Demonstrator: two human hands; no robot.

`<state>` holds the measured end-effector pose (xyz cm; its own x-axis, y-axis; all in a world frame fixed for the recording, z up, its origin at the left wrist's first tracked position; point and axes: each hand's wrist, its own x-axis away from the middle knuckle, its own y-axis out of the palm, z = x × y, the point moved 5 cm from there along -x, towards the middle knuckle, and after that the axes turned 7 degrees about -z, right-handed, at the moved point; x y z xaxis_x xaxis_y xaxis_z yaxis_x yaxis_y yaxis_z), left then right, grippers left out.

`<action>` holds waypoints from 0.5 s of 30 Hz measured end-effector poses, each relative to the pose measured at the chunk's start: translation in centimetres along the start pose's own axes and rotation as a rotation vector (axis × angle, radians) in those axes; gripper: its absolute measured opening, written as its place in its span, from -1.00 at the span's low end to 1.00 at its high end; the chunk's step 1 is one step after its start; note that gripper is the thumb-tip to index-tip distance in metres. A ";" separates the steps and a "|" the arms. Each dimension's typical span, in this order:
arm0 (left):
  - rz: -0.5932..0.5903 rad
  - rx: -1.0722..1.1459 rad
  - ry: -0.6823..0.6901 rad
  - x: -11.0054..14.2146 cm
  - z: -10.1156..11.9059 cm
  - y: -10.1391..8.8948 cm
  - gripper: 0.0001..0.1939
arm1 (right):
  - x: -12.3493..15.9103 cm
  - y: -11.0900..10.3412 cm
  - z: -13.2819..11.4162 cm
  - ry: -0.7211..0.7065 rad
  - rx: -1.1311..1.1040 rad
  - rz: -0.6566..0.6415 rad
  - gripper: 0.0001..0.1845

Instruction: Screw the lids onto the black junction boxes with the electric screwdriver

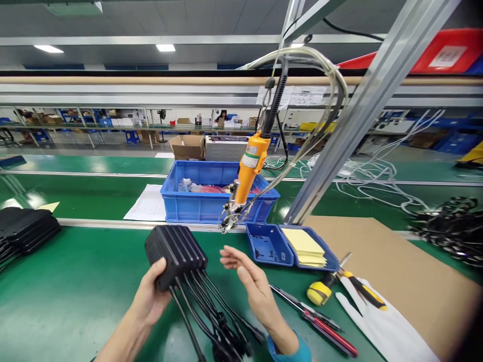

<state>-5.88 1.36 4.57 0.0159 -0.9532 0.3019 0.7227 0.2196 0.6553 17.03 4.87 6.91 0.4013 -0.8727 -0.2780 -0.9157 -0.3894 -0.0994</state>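
My left hand (151, 291) grips a black ribbed electronics box (175, 251) by its near left side, holding it tilted over the green bench. Several black cables (211, 311) run from the box's near edge down toward me, bunched together at the bottom. To the right of the box, my right hand (251, 284) is raised with its fingers stretched out and nothing in it. Just beyond that hand hangs an orange electric screwdriver (248, 168), its metal tip end above the bench.
Blue trays (269, 246) hold small dark parts and yellow paper slips (305, 245). Rightward lie a red pen-like tool (328, 332), a yellow-black screwdriver (320, 291), pliers (364, 289) and a white glove (385, 322). A blue bin (196, 207) stands behind; black boxes (26, 229) lie left.
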 end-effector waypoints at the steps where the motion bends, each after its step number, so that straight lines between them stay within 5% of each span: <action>1: 0.000 0.177 -0.118 -0.1 -1.1 0.0 -0.64 | -0.1 0.1 0.7 0.077 -0.054 -0.004 -0.56; 6: -0.094 0.600 -0.362 -0.1 -4.3 1.5 -0.58 | 0.1 1.9 2.0 0.271 -0.111 -0.067 -0.47; 10: -0.099 0.594 -0.380 -0.1 -5.0 1.4 -0.60 | 0.5 3.0 2.5 0.264 -0.068 -0.122 -0.44; 15: -0.331 0.462 -0.430 0.2 -5.6 1.4 -0.52 | 1.2 3.3 4.3 0.379 -0.103 -0.113 -0.33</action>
<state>-0.99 0.33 1.70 -0.4968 -0.8395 0.2201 0.2740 0.0888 0.9576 14.38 3.81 2.16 0.4961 -0.8622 0.1025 -0.8663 -0.4994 -0.0073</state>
